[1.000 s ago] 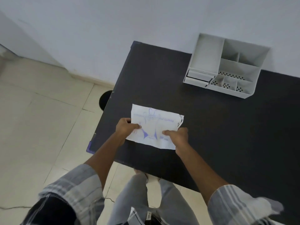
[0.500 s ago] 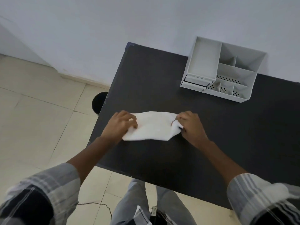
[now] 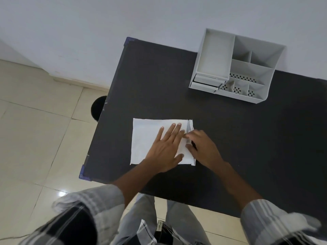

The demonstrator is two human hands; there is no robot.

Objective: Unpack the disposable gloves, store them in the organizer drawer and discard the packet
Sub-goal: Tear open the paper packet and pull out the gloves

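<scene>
A white glove packet point(image 3: 146, 138) lies flat, plain side up, on the black table point(image 3: 247, 138) near its left front corner. My left hand point(image 3: 166, 147) rests flat on the packet with fingers spread, pressing it down. My right hand point(image 3: 201, 147) sits at the packet's right edge, fingertips pinching the opening flap there. The white desk organizer point(image 3: 237, 66) stands at the back of the table against the wall; its small drawers point(image 3: 205, 82) at the lower left front look closed. No gloves are visible outside the packet.
A black round bin point(image 3: 97, 108) stands on the tiled floor just left of the table, partly hidden by the table edge. The white wall runs behind the table. My legs are below the table's front edge.
The packet was held up with its printed side showing, then turned over and laid flat. My left hand moved on top of it; my right hand shifted to its right edge.
</scene>
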